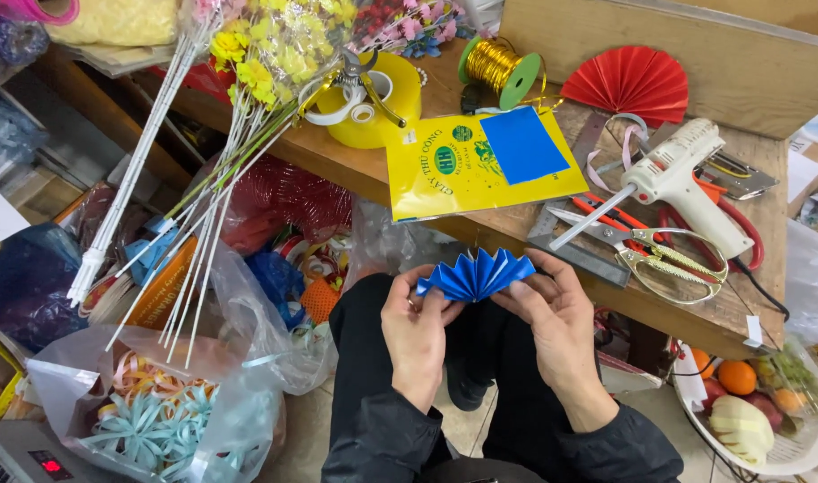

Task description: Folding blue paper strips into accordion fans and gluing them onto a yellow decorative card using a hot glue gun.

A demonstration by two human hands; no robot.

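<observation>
Fingertips first: the left hand [416, 333] pinches the lower left edge of a blue pleated paper fan [477, 274], thumb and forefinger closed on the folds. The right hand [555, 315] grips the fan's right side, fingers curled under the pleats and thumb on top. Both palms turn inward toward each other, wrists low over the lap, black sleeves running back toward the camera.

The fan itself is bright blue, folded in sharp accordion pleats and spread into a half circle, its ridges pointing up and away. It sits between the two hands, just in front of the wooden table's [507, 228] near edge, above black trousers.

On the table, straight ahead, lies a yellow packet [453, 170] with a flat blue paper sheet [522, 143] on it. To the right, a white glue gun [686, 174] rests over gold-handled scissors [664, 255] and red-handled scissors [740, 228]. Behind them, a red pleated paper fan [628, 82] is propped open. A spool of gold wire [500, 67] and a yellow tape roll [373, 112] stand further back.

Left of the table, white-stemmed artificial flowers [266, 63] lean over plastic bags, one holding pale ribbon bows [149, 420]. Low right, a white basket of fruit [749, 411] sits on the floor.
</observation>
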